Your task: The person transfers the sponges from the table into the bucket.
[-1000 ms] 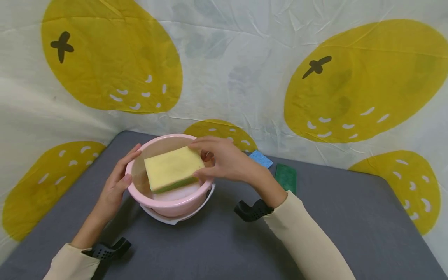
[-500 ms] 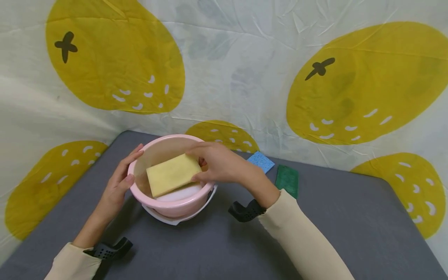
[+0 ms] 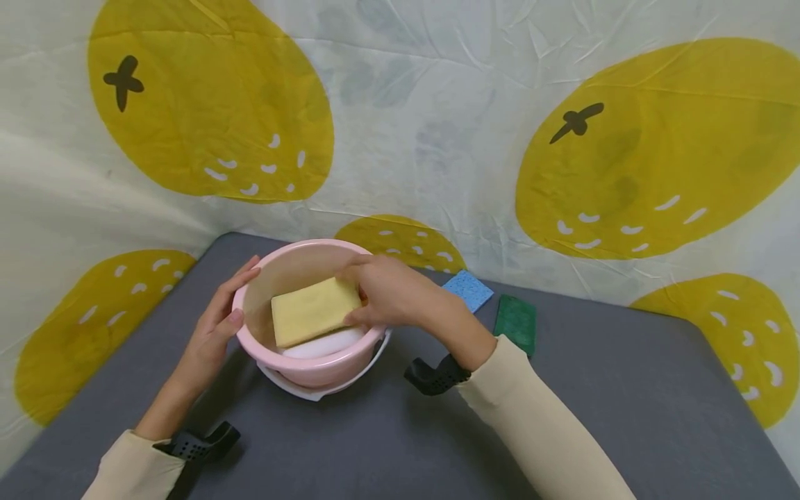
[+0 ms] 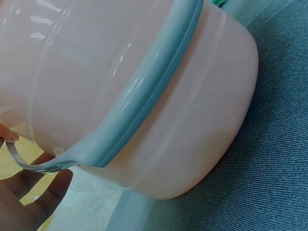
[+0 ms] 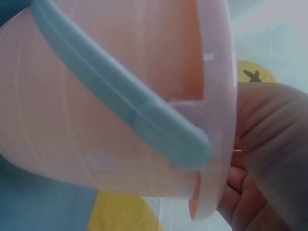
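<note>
A pink bucket [image 3: 346,367] with a lowered handle, pale in the head view [image 3: 312,396], stands on the grey table. My left hand [image 3: 209,340] holds its left side, fingers and thumb at the rim. My right hand [image 3: 396,288] reaches over the right rim and pinches the right end of a thick yellow sponge [image 3: 312,312] inside the bucket. Beneath the sponge a smooth white object [image 3: 325,344] shows partly; its kind is unclear. In the right wrist view the bucket wall [image 5: 120,144] hides the sponge and most of the fingers.
Behind my right forearm lie a flat blue sponge [image 3: 469,290] and a dark green scouring pad [image 3: 516,323]. The grey table [image 3: 612,389] runs back to a white fabric backdrop [image 3: 425,139] printed with yellow fruit.
The yellow sponge has sunk lower into the bucket, tilting so that its green underside no longer shows. My right hand has gone down with it. The left hand keeps its place on the bucket.
</note>
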Demonstrator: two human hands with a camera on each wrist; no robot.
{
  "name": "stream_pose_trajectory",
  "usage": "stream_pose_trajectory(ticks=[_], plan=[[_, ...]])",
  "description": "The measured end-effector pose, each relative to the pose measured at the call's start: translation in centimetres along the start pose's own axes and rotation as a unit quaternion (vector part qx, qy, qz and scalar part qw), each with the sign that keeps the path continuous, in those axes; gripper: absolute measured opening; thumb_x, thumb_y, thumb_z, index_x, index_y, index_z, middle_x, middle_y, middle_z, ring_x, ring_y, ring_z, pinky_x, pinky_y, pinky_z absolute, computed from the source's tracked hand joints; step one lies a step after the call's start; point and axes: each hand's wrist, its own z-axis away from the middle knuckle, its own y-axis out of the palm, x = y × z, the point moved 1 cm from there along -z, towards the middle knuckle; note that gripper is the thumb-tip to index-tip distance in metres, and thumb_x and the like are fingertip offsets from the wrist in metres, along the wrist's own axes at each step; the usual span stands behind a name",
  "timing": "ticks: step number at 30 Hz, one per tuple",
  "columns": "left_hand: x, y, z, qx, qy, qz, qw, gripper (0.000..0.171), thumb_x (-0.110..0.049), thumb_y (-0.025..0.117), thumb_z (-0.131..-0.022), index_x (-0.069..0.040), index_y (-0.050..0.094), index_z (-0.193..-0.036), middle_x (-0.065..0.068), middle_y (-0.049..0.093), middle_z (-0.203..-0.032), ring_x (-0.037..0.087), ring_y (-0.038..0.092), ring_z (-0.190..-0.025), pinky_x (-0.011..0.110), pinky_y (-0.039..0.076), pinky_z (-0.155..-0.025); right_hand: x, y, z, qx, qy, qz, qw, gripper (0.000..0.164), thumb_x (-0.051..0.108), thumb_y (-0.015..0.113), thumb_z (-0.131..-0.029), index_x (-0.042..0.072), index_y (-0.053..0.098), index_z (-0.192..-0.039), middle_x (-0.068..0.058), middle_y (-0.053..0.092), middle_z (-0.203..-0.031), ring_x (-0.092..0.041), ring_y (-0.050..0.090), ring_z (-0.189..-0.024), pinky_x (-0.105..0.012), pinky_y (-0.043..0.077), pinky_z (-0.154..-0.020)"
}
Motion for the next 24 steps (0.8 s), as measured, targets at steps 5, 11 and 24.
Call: stream_pose_trajectory(ticks=[5,11,24], plan=[[0.3,-0.1,-0.1,-0.001,0.003,-0.001,1.0,0.049,-0.001,0.036,-0.088,-0.001,0.031,-0.136,0.012,0.018,-0.146,0.024,0.011,-0.133,0.027,0.017,-0.103,0.2,-0.1,0.1,0.021,0.006,0.006,1.0,0.048,0.038,0.068,-0.075,0.015,0.056,-0.115,0.003,0.051,-0.091,-0.01,0.047,-0.067,-0.024,0.038,-0.061],[0.5,-0.2,0.0,-0.004,0.001,-0.011,0.9999,0.049,-0.003,0.037,-0.088,-0.002,0.031,-0.136,0.01,0.019,-0.146,0.024,0.012,-0.133,0.028,0.016,-0.103,0.5,-0.1,0.1,0.052,0.013,0.014,0.998,0.054,0.033,0.066,-0.078,0.013,0.051,-0.125,0.0,0.047,-0.121,-0.009,0.05,-0.077,-0.023,0.04,-0.074],[-2.1,0.9,-0.1,-0.004,-0.003,-0.015,0.9999,0.048,0.001,0.034,-0.087,0.001,0.03,-0.135,0.015,0.018,-0.145,0.026,0.011,-0.133,0.028,0.016,-0.103,1.2,0.0,-0.4,0.081,0.037,-0.012,0.996,0.042,0.014,0.059,-0.082,0.009,0.052,-0.123,0.0,0.054,-0.11,-0.011,0.051,-0.077,-0.022,0.041,-0.071]])
